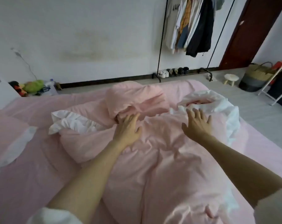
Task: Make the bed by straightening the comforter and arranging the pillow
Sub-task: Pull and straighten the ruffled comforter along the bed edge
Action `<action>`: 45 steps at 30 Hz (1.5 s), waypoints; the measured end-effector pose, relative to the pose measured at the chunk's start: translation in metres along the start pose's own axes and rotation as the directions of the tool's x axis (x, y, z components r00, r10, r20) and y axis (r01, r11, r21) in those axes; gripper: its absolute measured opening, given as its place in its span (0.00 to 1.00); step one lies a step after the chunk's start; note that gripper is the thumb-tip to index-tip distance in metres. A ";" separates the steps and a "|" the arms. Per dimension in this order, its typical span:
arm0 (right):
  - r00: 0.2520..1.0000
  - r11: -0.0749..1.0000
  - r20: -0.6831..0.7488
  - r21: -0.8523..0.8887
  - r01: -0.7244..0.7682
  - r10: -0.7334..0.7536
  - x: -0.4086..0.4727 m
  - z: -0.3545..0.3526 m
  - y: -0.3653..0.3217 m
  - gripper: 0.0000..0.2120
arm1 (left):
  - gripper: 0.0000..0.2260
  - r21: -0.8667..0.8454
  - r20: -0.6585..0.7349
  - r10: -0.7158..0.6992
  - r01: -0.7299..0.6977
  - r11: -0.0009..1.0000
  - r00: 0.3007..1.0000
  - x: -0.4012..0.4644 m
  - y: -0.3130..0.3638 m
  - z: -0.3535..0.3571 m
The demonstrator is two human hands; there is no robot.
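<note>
A pink comforter point(166, 159) with a white underside lies crumpled in a heap across the middle of the bed, its white lining turned up at the left point(72, 122) and far right point(217, 107). A bunched pink fold point(135, 97) rises at the far side. My left hand point(128, 130) reaches forward with fingers spread, its fingertips against that fold. My right hand point(197, 125) hovers open over the comforter beside the white lining. A pink pillow point(6, 135) with a white edge lies at the left of the bed. The pink bed sheet point(266, 147) shows around the heap.
Beyond the bed stand a clothes rack point(190, 25) with hanging garments and shoes point(174, 71) beneath it. A woven basket point(256, 76), a small white stool point(231, 78) and a leaning white frame point(272, 88) are on the floor at the right. Toys point(32, 87) lie at the far left.
</note>
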State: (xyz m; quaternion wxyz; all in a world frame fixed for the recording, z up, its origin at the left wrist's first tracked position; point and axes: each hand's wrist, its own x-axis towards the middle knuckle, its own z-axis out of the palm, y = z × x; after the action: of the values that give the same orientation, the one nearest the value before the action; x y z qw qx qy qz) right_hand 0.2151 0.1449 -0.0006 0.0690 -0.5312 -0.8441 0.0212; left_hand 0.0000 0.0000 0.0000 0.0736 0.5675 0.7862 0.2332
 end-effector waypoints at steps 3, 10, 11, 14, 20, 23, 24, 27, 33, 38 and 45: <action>0.992 0.990 0.093 -0.118 -0.074 0.085 0.017 0.023 0.051 0.42 | 0.27 -0.087 0.088 -0.089 0.097 0.991 0.992 0.017 0.026 0.055; 0.945 0.946 0.276 0.219 -0.240 0.176 0.041 0.050 0.085 0.46 | 0.26 -0.288 0.262 -0.236 0.309 0.906 0.936 0.018 0.058 0.114; 0.942 0.918 0.297 0.307 -0.252 0.159 0.038 0.052 0.080 0.39 | 0.25 -0.347 0.273 -0.278 0.364 0.865 0.921 0.018 0.061 0.114; 0.959 0.731 0.266 0.636 -0.247 0.093 0.026 0.048 0.058 0.23 | 0.25 -0.546 0.353 -0.412 0.542 0.639 0.840 0.017 0.066 0.104; 0.907 0.282 0.348 0.918 -0.278 -0.237 -0.006 0.017 -0.027 0.15 | 0.34 -0.783 0.443 -0.463 0.583 0.219 0.768 -0.004 0.043 0.047; 0.801 0.221 0.456 0.890 -0.399 -0.388 -0.031 0.005 -0.083 0.28 | 0.46 -0.835 0.365 -0.481 0.509 0.209 0.797 -0.040 0.007 0.008; 0.764 0.224 0.451 0.892 -0.392 -0.461 -0.043 0.001 -0.107 0.28 | 0.48 -0.853 0.315 -0.507 0.473 0.220 0.802 -0.063 -0.013 -0.006; 0.665 0.203 0.381 0.921 -0.332 -0.642 -0.088 -0.012 -0.166 0.15 | 0.45 -0.877 0.170 -0.664 0.419 0.235 0.728 -0.126 -0.051 -0.042; 0.445 0.287 0.298 0.953 -0.094 -0.844 -0.218 -0.011 -0.271 0.15 | 0.28 -0.884 0.171 -0.864 0.461 0.078 0.473 -0.299 -0.094 -0.105; 0.325 0.305 0.302 0.951 -0.041 -0.896 -0.335 0.015 -0.337 0.14 | 0.29 -0.861 0.230 -0.909 0.507 -0.025 0.346 -0.437 -0.124 -0.118; 0.380 0.501 0.414 0.850 0.165 -0.827 -0.435 0.075 -0.372 0.18 | 0.08 -0.880 0.276 -0.934 0.450 -0.151 0.227 -0.590 -0.140 -0.078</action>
State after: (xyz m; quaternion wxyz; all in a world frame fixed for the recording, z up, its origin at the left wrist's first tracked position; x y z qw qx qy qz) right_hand 0.0572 -0.4058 -0.0746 -0.1202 -0.0778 -0.8275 0.5429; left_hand 0.0543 -0.6038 -0.0821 0.2696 -0.2001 0.7017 0.6284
